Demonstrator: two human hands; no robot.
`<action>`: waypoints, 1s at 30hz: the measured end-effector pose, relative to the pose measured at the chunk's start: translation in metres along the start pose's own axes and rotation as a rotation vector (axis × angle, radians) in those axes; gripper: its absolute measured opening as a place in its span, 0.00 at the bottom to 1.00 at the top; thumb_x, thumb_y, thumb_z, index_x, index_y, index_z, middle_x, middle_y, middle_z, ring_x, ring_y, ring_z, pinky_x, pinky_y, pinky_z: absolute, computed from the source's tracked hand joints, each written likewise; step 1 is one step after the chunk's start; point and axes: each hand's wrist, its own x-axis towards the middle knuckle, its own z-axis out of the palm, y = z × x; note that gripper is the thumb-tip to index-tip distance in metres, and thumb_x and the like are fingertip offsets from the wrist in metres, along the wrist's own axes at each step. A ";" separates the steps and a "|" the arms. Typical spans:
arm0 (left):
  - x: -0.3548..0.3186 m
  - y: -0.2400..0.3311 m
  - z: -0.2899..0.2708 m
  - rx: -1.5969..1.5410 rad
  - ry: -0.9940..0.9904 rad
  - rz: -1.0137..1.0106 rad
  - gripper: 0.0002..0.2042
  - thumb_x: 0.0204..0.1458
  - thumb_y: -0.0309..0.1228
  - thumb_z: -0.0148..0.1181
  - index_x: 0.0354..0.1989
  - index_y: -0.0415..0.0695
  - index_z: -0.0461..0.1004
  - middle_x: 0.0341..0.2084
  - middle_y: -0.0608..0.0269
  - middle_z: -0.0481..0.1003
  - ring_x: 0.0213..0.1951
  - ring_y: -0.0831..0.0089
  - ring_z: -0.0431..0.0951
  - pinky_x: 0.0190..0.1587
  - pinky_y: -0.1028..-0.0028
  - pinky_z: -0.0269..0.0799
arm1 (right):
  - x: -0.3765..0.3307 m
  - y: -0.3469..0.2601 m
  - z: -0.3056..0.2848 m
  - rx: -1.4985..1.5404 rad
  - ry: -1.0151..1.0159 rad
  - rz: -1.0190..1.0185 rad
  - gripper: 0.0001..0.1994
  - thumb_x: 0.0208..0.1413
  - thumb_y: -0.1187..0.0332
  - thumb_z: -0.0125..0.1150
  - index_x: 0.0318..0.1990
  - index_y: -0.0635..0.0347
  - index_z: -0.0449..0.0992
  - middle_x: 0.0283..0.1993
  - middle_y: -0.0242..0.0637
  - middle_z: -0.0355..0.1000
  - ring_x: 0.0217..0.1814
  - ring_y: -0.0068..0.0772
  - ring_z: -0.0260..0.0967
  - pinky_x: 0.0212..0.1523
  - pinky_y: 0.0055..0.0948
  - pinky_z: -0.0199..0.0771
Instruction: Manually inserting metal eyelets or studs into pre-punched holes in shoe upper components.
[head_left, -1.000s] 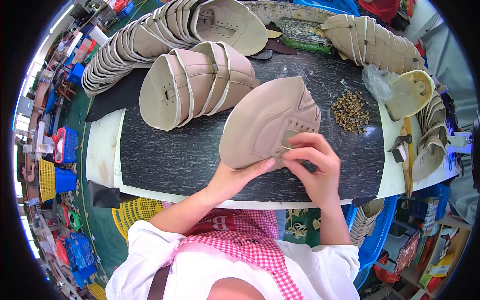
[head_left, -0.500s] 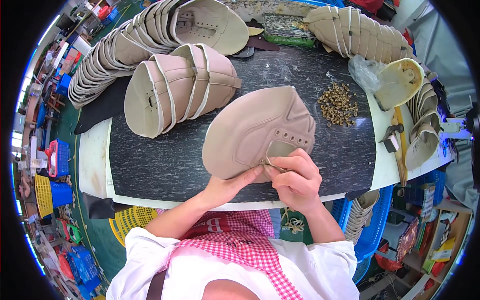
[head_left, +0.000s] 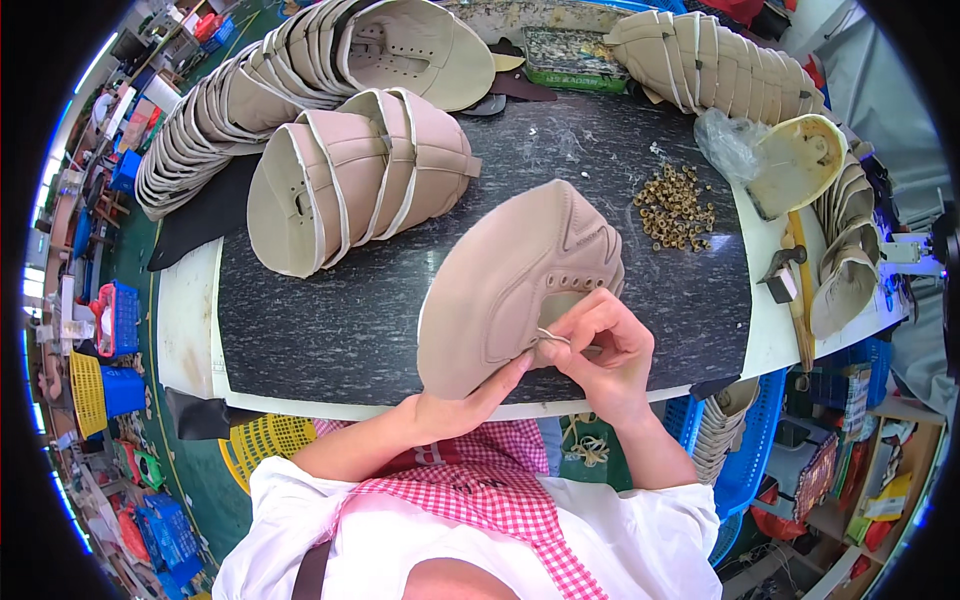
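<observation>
A beige shoe upper with a row of eyelets is held tilted above the dark table mat. My left hand grips its lower edge, the thumb pressed near the bottom of the lace opening. A thin light-coloured lace shows at that spot, pinched between the thumb and fingers of my right hand. Part of the lace is hidden behind my right fingers. Several nested beige shoe uppers lie to the left of the one I hold.
Brass eyelets lie in a heap at the right of the mat. A hammer rests on the right table edge. Long stacks of uppers line the back left, another stack the back right. A clear plastic bag touches a cream tray.
The shoe upper has turned more upright, its lower edge dropping toward me. My left hand has moved down with it. My right hand now shows a loop of lace at the fingertips.
</observation>
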 end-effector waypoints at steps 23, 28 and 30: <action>0.015 0.017 0.000 -0.248 0.028 -0.280 0.18 0.50 0.26 0.55 0.50 0.37 0.65 0.44 0.59 0.70 0.47 0.70 0.69 0.49 0.72 0.64 | 0.021 -0.020 -0.028 -0.348 -0.140 -0.009 0.07 0.38 0.81 0.63 0.28 0.61 0.77 0.34 0.33 0.70 0.31 0.20 0.67 0.30 0.17 0.66; 0.020 0.021 0.001 0.050 -0.208 0.151 0.20 0.47 0.24 0.56 0.51 0.41 0.65 0.47 0.59 0.67 0.49 0.68 0.67 0.53 0.70 0.60 | 0.006 -0.007 -0.026 0.063 -0.108 -0.021 0.09 0.39 0.87 0.60 0.22 0.63 0.70 0.31 0.35 0.65 0.32 0.22 0.67 0.36 0.20 0.71; 0.017 0.008 0.008 -0.116 -0.167 0.046 0.21 0.46 0.22 0.56 0.51 0.40 0.64 0.46 0.58 0.68 0.50 0.65 0.66 0.54 0.70 0.59 | -0.001 -0.007 -0.022 0.004 -0.065 0.011 0.11 0.38 0.87 0.61 0.20 0.61 0.67 0.30 0.34 0.64 0.34 0.21 0.66 0.38 0.22 0.72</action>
